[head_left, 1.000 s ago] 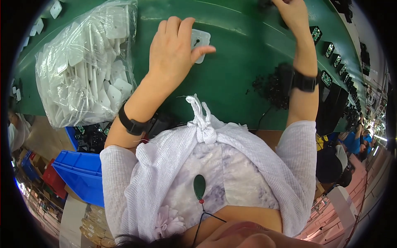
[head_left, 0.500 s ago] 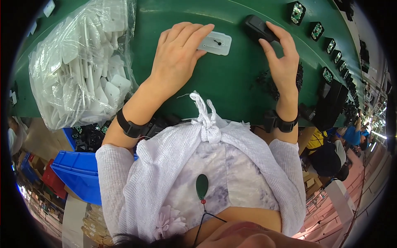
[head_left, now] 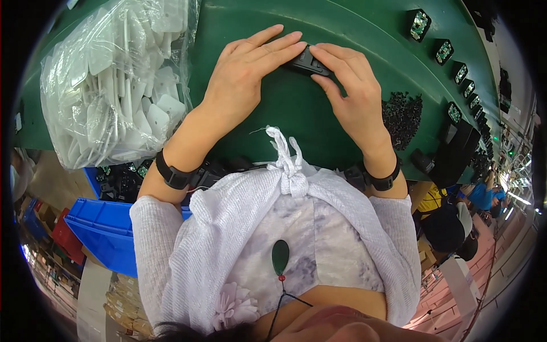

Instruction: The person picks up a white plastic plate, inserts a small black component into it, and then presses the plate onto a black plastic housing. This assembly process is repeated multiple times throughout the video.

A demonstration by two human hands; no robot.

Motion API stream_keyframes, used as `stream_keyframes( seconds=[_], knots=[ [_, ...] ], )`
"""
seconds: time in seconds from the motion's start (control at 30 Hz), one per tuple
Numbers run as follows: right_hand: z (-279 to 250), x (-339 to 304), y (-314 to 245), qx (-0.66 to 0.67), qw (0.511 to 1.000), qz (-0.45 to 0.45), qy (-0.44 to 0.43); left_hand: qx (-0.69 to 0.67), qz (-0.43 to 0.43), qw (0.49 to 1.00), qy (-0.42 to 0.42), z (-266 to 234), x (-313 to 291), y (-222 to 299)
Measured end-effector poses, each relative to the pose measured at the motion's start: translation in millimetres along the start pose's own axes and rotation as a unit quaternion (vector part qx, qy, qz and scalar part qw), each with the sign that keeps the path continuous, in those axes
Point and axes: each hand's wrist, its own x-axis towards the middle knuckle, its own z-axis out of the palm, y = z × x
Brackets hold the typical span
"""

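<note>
Left hand (head_left: 242,68) with fingers stretched forward and close together, forefinger tip against the upper left end of a small black box (head_left: 312,65); thumb hidden behind the palm, so no telling whether gripping or only steadying. Right hand (head_left: 356,85) clamped on the same box from the other side, forefinger along the far edge and thumb on the near edge. Box in front of the chest, between the two hands, tilted downward to the right in this view; hard to tell whether resting on the table or lifted slightly above.

To handle well, in all likelihood: grip by the edges, share the pressure evenly from both ends, and avoid twisting or covering the top face.

Beneath and around, a green table (head_left: 296,111). Near the right wrist, a loose heap of tiny black parts (head_left: 403,119); best to keep the right forearm clear. Beyond, along the curved right edge, a row of black cases with green circuit boards (head_left: 420,25). Beside the left forearm, a clear plastic bag (head_left: 62,102) full of white plates (head_left: 162,117).
</note>
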Motion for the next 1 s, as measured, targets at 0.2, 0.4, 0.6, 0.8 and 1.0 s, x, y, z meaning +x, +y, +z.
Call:
stream_keyframes(
  seconds=[0.2, 0.4, 0.6, 0.8, 1.0],
  knots=[
    [11, -8, -5, -0.05, 0.998, 0.017, 0.029, 0.05, 0.0, 0.998, -0.025, 1, -1, 6],
    [12, -11, -1, -0.075, 0.996, 0.015, 0.034, 0.125, 0.03, 0.991, -0.046, 0, -2, 14],
    [0, 0, 15, 0.026, 0.999, 0.025, 0.016, 0.17, 0.033, 0.985, -0.025, 9, -2, 20],
    [-9, 10, 13, 0.319, 0.927, 0.199, 0.0, 0.027, 0.04, 0.995, 0.084, 8, 19, 3],
    [4, 10, -7, 0.429, 0.88, 0.2, 0.044, -0.325, -0.266, 0.907, -0.006, 0, 1, 28]
  ],
)
